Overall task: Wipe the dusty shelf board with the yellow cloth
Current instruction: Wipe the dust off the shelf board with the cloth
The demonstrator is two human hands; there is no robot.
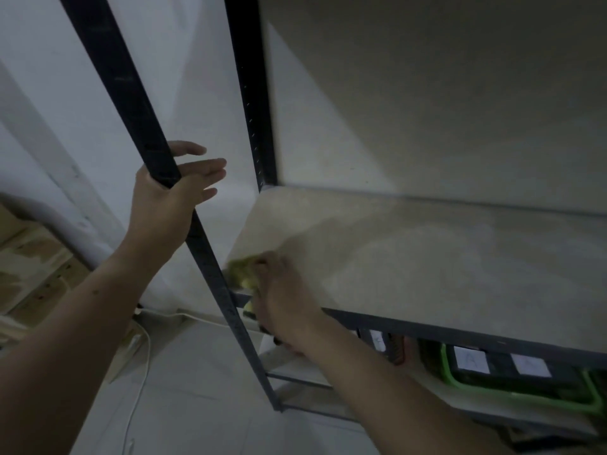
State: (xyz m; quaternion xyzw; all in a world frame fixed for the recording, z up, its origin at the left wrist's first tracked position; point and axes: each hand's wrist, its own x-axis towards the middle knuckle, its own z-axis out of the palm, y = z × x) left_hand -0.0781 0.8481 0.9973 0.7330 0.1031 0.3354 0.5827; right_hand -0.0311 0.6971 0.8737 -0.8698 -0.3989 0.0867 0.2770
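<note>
The pale dusty shelf board (427,257) fills the right half of the head view, framed by dark metal rails. My right hand (282,293) presses a bunched yellow cloth (241,272) onto the board's near left corner; most of the cloth is hidden under the hand and blurred. My left hand (167,195) rests against the dark front upright post (147,136) at mid left. The palm is on the post and the fingers stretch out loosely past it, not wrapped around it.
A second dark upright (254,126) stands at the board's back left corner against a pale wall. Below the board, a lower shelf holds a green-rimmed tray (525,394) and dark items with white labels. A white cable (144,362) trails over the tiled floor.
</note>
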